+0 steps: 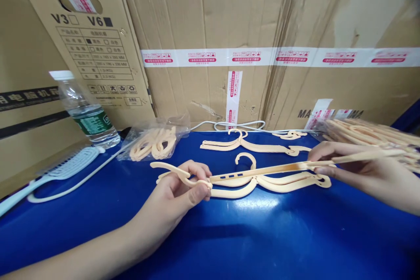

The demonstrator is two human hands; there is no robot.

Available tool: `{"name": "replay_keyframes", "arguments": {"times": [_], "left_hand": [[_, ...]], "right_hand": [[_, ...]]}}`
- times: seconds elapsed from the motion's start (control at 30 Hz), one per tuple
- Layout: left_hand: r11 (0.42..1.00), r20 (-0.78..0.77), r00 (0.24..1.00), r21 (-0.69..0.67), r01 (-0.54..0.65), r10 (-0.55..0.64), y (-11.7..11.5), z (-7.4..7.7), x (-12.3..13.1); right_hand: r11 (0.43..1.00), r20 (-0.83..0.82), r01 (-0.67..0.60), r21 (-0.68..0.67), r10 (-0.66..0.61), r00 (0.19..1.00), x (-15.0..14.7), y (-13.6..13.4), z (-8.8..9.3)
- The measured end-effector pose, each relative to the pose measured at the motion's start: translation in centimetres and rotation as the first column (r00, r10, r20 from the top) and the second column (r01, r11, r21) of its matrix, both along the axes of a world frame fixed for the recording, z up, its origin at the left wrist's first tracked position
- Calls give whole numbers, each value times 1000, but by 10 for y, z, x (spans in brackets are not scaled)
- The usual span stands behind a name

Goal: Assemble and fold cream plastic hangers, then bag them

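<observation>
Between my hands is a cream plastic folding hanger (278, 169), its slotted long bar running nearly level across the view. My left hand (187, 188) is closed on its left end, thumb and fingers pinching the joint where a short curved arm (169, 167) sticks out to the left. My right hand (357, 170) pinches the right end, where long pieces reach past the fingers, blurred by motion. Just behind and below the bar, a second hanger (282, 187) with its hook up lies on the table. Farther back lies another hanger (219, 144), its arms spread.
The blue table (229, 245) also bears a pile of cream hanger pieces (367, 133) at right, a clear bag of curved parts (154, 146), a water bottle (88, 113), a light-blue hairbrush (68, 166) and a white cable (85, 179). Cardboard boxes (203, 92) stand along the back.
</observation>
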State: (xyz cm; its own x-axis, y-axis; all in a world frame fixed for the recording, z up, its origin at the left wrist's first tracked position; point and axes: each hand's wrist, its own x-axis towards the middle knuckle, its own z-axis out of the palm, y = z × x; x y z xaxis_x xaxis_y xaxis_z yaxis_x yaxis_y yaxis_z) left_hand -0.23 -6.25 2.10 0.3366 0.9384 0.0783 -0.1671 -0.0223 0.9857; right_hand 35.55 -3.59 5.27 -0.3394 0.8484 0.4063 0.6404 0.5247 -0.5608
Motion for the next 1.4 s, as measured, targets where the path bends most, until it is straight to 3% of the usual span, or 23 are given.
{"name": "replay_keyframes", "arguments": {"times": [0.1,0.27,0.47,0.67,0.83,1.0,1.23,1.4], "left_hand": [[996,95,993,-62,71,-65,-2,3,2],[977,195,968,-112,182,-158,-3,3,0],[972,218,964,-144,188,-155,-4,4,-2],[968,255,956,-162,191,-146,-4,4,0],[965,258,955,-171,196,-148,-4,3,-1],[977,203,972,-155,150,-117,-4,3,-1],[989,74,997,-149,-10,22,-1,3,1],[977,16,993,-181,-116,120,2,0,-1]], "right_hand": [[998,49,-21,-59,24,998,3,-1,1],[999,-78,-39,-29,37,996,-4,-3,-1],[994,-122,-113,13,114,986,-16,-5,7],[991,-141,-13,-133,-6,990,-9,-7,-3],[984,-175,-70,-161,42,984,-1,-6,-8],[984,-110,-32,-178,12,994,-2,-5,-11],[997,-53,-42,-66,38,998,-9,-5,-15],[989,-18,-76,-124,74,997,-12,-8,-16]]}}
